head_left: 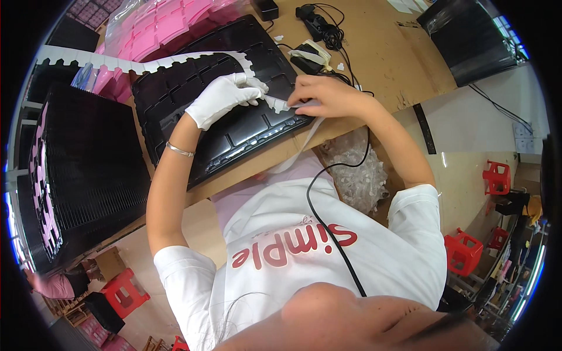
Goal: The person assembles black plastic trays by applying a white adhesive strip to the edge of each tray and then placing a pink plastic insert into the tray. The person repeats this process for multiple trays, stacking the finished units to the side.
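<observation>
A long white strip (149,63) with a notched edge runs from the far left across a black plastic tray (175,96), then bends toward me. My left hand (225,100), in a white glove, rests over the tray with its fingers closed on the strip. My bare right hand (331,97) pinches the strip's near end at the tray's right corner. From beneath the right fingers a thin, smooth pale band (305,142) hangs over the table's front edge. The fingertips partly hide where strip and band meet.
Pink moulded pieces (158,29) in clear plastic lie behind the tray. A tall stack of black trays (93,152) stands at left. Black cables (333,35) and a white-and-black device (310,57) are on the brown table (380,64). Clear plastic scraps (357,169) sit below its edge; red stools (462,251) stand beyond.
</observation>
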`<state>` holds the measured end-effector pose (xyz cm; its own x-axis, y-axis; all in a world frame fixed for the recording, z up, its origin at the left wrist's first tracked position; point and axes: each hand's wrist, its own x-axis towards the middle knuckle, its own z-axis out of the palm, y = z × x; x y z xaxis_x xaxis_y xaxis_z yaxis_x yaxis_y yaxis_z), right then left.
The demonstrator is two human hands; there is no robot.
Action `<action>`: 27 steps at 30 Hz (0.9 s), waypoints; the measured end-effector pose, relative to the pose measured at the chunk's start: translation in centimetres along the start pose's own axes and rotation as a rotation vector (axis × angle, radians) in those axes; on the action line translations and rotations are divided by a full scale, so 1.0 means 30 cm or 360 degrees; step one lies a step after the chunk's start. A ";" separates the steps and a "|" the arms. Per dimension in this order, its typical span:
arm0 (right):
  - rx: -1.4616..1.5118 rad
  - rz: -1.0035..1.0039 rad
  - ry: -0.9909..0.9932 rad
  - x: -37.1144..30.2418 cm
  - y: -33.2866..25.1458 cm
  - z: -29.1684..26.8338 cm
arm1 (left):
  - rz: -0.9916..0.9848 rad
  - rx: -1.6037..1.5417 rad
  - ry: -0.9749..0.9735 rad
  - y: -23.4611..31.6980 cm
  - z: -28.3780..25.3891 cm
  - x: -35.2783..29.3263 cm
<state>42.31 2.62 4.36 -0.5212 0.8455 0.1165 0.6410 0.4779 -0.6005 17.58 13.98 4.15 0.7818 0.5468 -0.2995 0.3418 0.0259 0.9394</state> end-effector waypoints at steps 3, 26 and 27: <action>-0.0224 -0.0006 -0.0008 -0.039 -0.027 0.005 | -0.0011 0.0027 -0.0004 0.012 0.003 -0.001; -0.0324 -0.0107 0.0068 -0.049 -0.011 0.034 | 0.0117 -0.0038 0.0000 0.041 0.051 0.100; -0.0354 -0.0113 0.0078 -0.048 -0.012 0.034 | 0.0107 -0.0042 -0.0008 0.045 0.057 0.106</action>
<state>42.27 1.00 3.60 -0.5450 0.8158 0.1937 0.7150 0.5728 -0.4008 21.43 14.32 4.16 0.8051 0.5440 -0.2362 0.2745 0.0113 0.9615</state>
